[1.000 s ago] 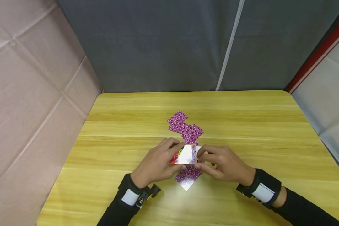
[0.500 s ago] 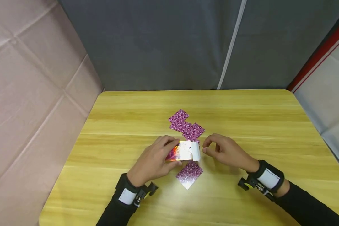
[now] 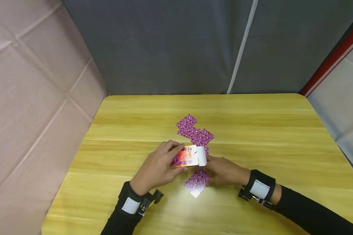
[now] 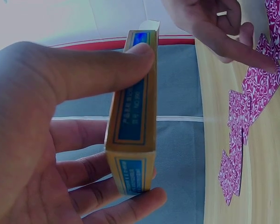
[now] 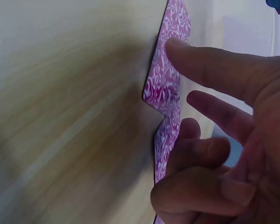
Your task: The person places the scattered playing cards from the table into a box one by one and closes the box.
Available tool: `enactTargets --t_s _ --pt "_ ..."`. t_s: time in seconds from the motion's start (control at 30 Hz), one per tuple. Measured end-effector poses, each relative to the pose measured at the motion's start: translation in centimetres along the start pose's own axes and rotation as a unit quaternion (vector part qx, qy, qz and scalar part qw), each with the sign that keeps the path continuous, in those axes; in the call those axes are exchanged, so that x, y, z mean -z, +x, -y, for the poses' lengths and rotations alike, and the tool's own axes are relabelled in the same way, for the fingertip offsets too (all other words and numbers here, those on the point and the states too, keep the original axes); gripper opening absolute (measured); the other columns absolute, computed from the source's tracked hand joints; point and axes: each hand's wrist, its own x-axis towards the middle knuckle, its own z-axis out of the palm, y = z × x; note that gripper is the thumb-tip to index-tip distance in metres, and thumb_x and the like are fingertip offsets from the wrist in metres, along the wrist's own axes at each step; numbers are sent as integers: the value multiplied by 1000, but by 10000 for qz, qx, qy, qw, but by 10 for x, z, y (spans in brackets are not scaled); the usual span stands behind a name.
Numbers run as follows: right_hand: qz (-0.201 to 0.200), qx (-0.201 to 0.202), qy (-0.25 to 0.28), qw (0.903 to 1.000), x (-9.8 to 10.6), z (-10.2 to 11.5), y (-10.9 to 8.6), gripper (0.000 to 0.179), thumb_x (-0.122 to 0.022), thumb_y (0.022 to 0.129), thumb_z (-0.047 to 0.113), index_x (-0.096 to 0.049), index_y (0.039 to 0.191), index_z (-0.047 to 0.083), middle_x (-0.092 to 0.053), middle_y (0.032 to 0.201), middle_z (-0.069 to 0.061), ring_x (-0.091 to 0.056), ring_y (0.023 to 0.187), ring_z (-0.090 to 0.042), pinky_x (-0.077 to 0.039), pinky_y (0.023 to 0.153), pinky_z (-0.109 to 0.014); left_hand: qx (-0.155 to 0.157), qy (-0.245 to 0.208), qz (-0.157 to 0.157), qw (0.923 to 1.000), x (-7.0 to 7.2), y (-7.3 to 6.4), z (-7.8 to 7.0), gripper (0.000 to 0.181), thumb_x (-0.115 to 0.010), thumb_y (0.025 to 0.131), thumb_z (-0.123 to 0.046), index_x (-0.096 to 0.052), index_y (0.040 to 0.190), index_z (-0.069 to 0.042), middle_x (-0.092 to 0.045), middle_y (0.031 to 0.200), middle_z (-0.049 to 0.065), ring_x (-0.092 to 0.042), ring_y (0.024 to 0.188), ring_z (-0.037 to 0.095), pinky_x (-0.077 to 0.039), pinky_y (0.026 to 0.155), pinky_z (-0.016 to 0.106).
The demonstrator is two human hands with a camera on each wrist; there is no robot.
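Between thumb and fingers my left hand (image 3: pixel 156 164) grips a small card box (image 3: pixel 186 156), raised over the table. The left wrist view shows the box's gold-edged side with blue panels (image 4: pixel 135 112). Its white end flap (image 3: pixel 202 156) stands out at the right end. Low beside a row of purple-and-white patterned playing cards (image 3: pixel 201 136) is my right hand (image 3: pixel 227 171), its fingers partly hidden behind the box. In the right wrist view one digit reaches straight onto a playing card (image 5: pixel 158 86), while other fingers are bent and hold nothing.
The cards overlap in a zigzag across a wooden table (image 3: pixel 120 130), patterned backs up. The nearest card (image 3: pixel 196 186) lies in front of the box. A grey curtain (image 3: pixel 164 49) hangs behind the table, with a pale sheet (image 3: pixel 41 98) on the left.
The right hand leaves the box's flap end, draws off to the right, then comes back lower, down to the cards. The left hand shifts slightly left with the box, whose flap now shows.
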Motion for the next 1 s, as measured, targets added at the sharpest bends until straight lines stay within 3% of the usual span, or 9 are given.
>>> enactTargets --t_s 0.1,0.23,0.47,0.57,0.73,0.87,1.0 --pt "61 116 -69 9999 -2 0 3 74 -79 66 25 -46 132 20 -49 128 -4 -52 106 -18 -46 85 -37 10 -24 17 10000 -1 0 0 71 -71 72 -45 -49 130 -11 -47 120 -4 -43 106 7 -46 78 24" --pt "130 49 21 9999 -1 0 7 79 -81 62 18 -44 133 19 -52 122 -1 -52 106 -17 -46 85 -35 25 -11 23 10000 -1 0 1 70 -70 73 -45 -49 130 -11 -47 120 -3 -43 105 7 -46 77 23" --pt "194 -292 135 9993 2 1 7 87 -81 60 13 -38 136 11 -53 116 -3 -53 88 -14 -48 70 -29 -21 69 23 10000 -2 1 1 70 -69 73 -47 -49 130 -11 -47 120 -4 -43 106 6 -46 80 23" --pt "195 -247 512 9982 6 -4 5 73 -78 67 14 -43 131 12 -56 105 1 -53 80 -11 -47 64 -25 -30 54 25 10000 -2 1 0 70 -69 73 -47 -50 129 -11 -47 120 -4 -43 107 6 -46 81 24" --pt "100 73 1259 9920 21 -14 -3 20 -67 81 18 -60 100 17 -58 79 7 -52 66 -10 -46 54 -23 -23 67 2 10000 -1 1 0 70 -70 72 -47 -50 129 -11 -47 120 -4 -43 107 6 -46 81 24" --pt "-343 82 1585 9867 34 -18 -12 5 -64 84 23 -61 86 21 -61 76 8 -51 60 -11 -43 48 -23 -47 75 2 10000 -2 1 -1 69 -70 72 -46 -51 128 -11 -48 120 -4 -43 108 7 -46 82 24" --pt "-1328 -510 2035 9687 50 -13 -22 8 -61 86 17 -61 93 15 -62 77 1 -50 50 -16 -41 40 -24 -85 38 -26 10000 -3 0 -2 68 -70 72 -47 -52 127 -11 -48 119 -4 -43 108 8 -46 81 26"
